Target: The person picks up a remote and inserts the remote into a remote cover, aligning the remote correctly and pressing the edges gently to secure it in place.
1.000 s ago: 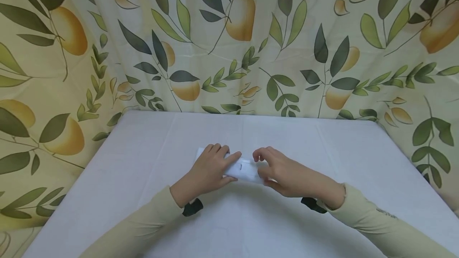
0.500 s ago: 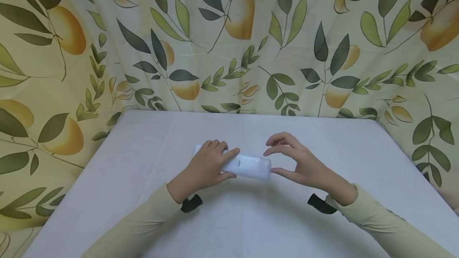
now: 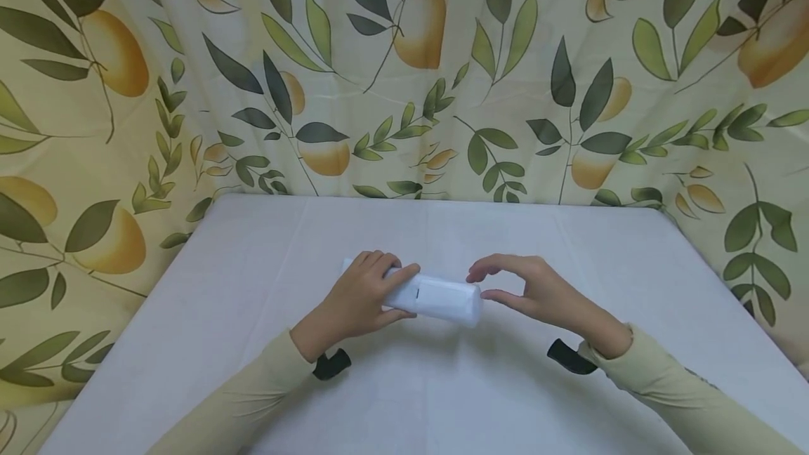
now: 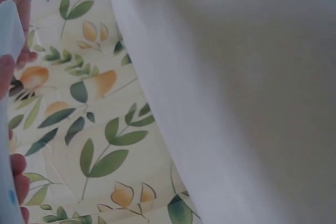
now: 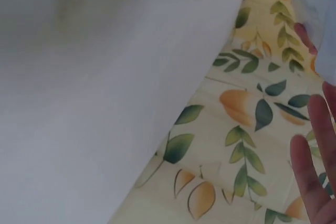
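Observation:
A long white object (image 3: 442, 298), shaped like a remote control, carries a rectangular panel and a small dark mark on its upper face. My left hand (image 3: 357, 297) grips its left part, thumb and fingers round the sides. At the object's right end is my right hand (image 3: 534, 290), thumb and forefinger spread; I cannot tell whether they touch it. In the left wrist view, part of the white object (image 4: 9, 35) and some fingertips show at the left edge. In the right wrist view, extended fingers (image 5: 310, 177) appear below the object's pale end (image 5: 315, 14).
A table with a white cloth (image 3: 303, 399) lies under both hands. Behind and beside it hangs a curtain (image 3: 392, 111) printed with leaves and orange fruit. Dark bands (image 3: 571, 357) sit at both wrists, beside the pale sleeves (image 3: 676, 385).
My right hand has drawn off the object's right part, moving right, and has since come down a little. The object's right end is now uncovered. My left hand keeps its hold.

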A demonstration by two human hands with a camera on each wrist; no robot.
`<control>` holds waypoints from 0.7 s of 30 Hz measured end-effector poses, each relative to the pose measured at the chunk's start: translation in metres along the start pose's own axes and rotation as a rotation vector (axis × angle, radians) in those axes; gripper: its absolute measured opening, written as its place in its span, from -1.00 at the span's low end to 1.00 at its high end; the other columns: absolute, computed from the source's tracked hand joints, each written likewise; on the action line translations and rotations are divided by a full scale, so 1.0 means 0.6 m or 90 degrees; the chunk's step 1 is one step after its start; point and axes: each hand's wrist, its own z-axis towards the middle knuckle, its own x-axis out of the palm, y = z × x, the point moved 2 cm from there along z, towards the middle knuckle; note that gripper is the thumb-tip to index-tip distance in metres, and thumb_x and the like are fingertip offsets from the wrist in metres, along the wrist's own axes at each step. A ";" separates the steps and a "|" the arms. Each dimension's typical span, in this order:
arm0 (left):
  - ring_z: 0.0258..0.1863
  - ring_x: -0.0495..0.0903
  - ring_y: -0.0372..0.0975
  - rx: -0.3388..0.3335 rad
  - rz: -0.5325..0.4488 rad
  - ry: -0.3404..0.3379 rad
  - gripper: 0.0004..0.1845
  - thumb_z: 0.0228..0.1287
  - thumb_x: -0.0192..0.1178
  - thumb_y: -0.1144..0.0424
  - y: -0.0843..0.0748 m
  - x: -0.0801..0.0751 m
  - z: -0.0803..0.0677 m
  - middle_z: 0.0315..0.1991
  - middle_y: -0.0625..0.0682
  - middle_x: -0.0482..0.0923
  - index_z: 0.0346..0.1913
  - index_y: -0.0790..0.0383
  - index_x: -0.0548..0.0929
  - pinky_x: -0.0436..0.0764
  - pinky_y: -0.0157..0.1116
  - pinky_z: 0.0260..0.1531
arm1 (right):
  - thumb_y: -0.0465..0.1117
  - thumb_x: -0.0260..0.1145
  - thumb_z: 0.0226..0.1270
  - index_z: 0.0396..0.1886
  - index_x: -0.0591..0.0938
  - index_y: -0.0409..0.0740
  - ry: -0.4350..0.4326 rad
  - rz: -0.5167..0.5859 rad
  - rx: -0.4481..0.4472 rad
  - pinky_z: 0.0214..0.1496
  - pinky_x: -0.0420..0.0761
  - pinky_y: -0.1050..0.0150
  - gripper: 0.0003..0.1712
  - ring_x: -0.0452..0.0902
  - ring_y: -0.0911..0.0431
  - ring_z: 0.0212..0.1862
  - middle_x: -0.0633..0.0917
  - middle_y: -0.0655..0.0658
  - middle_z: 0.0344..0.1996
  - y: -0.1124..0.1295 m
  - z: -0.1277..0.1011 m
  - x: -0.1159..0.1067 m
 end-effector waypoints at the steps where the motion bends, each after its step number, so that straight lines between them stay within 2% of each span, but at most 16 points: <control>1: -0.20 0.52 -0.18 0.005 -0.003 -0.006 -0.34 -0.15 0.44 -0.15 0.000 0.000 -0.001 -0.19 0.00 0.54 0.08 0.04 0.57 0.53 -0.22 -0.10 | -0.37 0.47 -0.06 -0.06 0.58 -0.15 0.012 0.013 0.009 -0.07 0.61 0.36 -0.52 0.64 0.22 -0.16 0.73 0.01 -0.20 0.001 0.001 0.000; 3: -0.20 0.52 -0.18 0.016 -0.003 -0.022 -0.34 -0.16 0.45 -0.14 0.000 -0.001 -0.003 -0.20 0.00 0.55 0.06 0.05 0.58 0.53 -0.23 -0.09 | -0.29 0.46 0.01 -0.05 0.58 -0.14 0.053 0.037 0.040 -0.11 0.63 0.33 -0.56 0.65 0.24 -0.18 0.73 0.00 -0.19 0.002 0.002 -0.001; 7: -0.21 0.52 -0.19 0.036 0.008 -0.058 -0.35 -0.18 0.47 -0.12 -0.002 -0.005 -0.006 -0.22 0.00 0.54 0.04 0.06 0.59 0.51 -0.24 -0.11 | -0.09 0.38 0.14 -0.07 0.61 -0.13 0.186 0.076 0.111 -0.13 0.64 0.29 -0.63 0.63 0.29 -0.20 0.73 -0.01 -0.20 0.003 0.003 -0.001; 10: -0.21 0.52 -0.19 0.046 0.009 -0.075 -0.35 -0.20 0.48 -0.12 -0.003 -0.006 -0.007 -0.22 0.00 0.54 0.03 0.07 0.60 0.51 -0.25 -0.11 | -0.02 0.31 0.21 -0.13 0.65 -0.10 0.259 0.091 0.128 -0.14 0.63 0.31 -0.69 0.59 0.33 -0.25 0.73 0.04 -0.26 0.002 0.004 0.000; 17: -0.21 0.52 -0.18 0.065 -0.004 -0.077 -0.34 -0.18 0.47 -0.12 -0.002 -0.005 -0.008 -0.22 0.00 0.54 0.04 0.07 0.57 0.52 -0.23 -0.10 | -0.09 0.22 0.31 -0.31 0.66 -0.02 0.299 0.124 0.111 -0.24 0.54 0.38 -0.85 0.50 0.33 -0.36 0.66 0.14 -0.47 0.003 0.010 -0.002; 21: -0.21 0.53 -0.19 0.075 -0.014 -0.065 -0.35 -0.17 0.46 -0.10 -0.002 -0.004 -0.009 -0.22 0.00 0.55 0.04 0.07 0.57 0.52 -0.24 -0.09 | -0.12 0.23 0.30 -0.39 0.65 0.00 0.315 0.118 0.112 -0.27 0.48 0.40 -0.88 0.45 0.32 -0.36 0.59 0.16 -0.50 0.003 0.012 0.000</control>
